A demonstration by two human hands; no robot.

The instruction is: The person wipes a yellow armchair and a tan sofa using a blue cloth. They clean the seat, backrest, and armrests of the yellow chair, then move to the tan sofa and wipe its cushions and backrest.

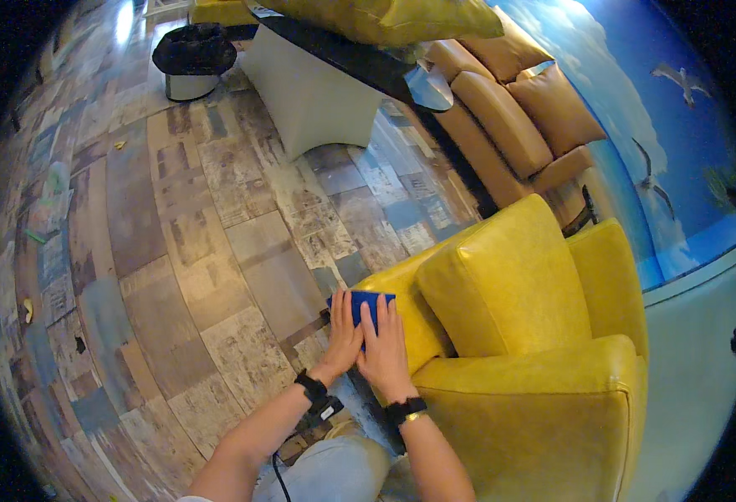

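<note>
Side by side, my left hand (344, 336) and my right hand (383, 345) lie flat on a folded blue cloth (368, 302), fingers extended and pointing away from me. The cloth rests at the front edge of the seat of a yellow leather armchair (518, 376). Beside it, a yellow back cushion (500, 276) leans inside the chair. Both wrists wear black straps, and a dark device with a cable is by the left one. How firmly the fingers press on the cloth cannot be seen.
A tan leather sofa (500, 125) with cushions stands beyond the armchair, along a wall with a seagull mural. A table with a pale cloth cover (318, 94) and a bin with a black liner (195, 53) stand ahead. Small scraps lie on the patterned floor at left.
</note>
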